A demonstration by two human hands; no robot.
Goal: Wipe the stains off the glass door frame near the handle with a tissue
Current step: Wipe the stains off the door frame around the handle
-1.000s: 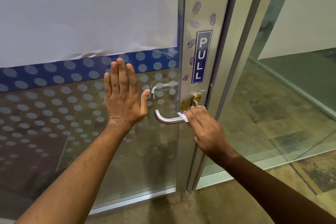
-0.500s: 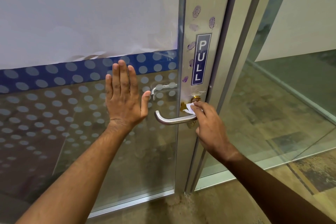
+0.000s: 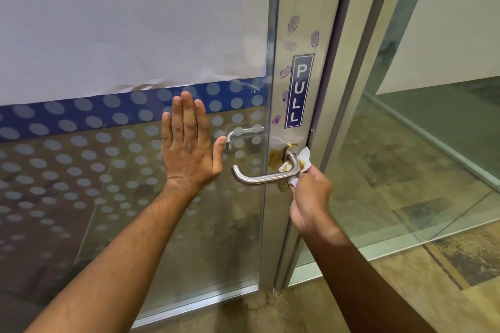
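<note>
We are pressing our left hand (image 3: pixel 189 143) flat, fingers spread, against the glass at frame centre; our right hand (image 3: pixel 308 194) is pinching the stained tissue (image 3: pixel 304 161) behind the handle (image 3: pixel 259 177).

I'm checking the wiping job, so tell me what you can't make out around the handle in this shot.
- Frame behind the handle, head view: hidden by the lever, the tissue and the right hand, so stains there can't be judged.
- Tissue: mostly bunched in the fingers; its wiping face is hidden.
- Keyhole area under the lever: too small to make out.
- Left hand: its palm faces the glass, so contact isn't clear.
</note>
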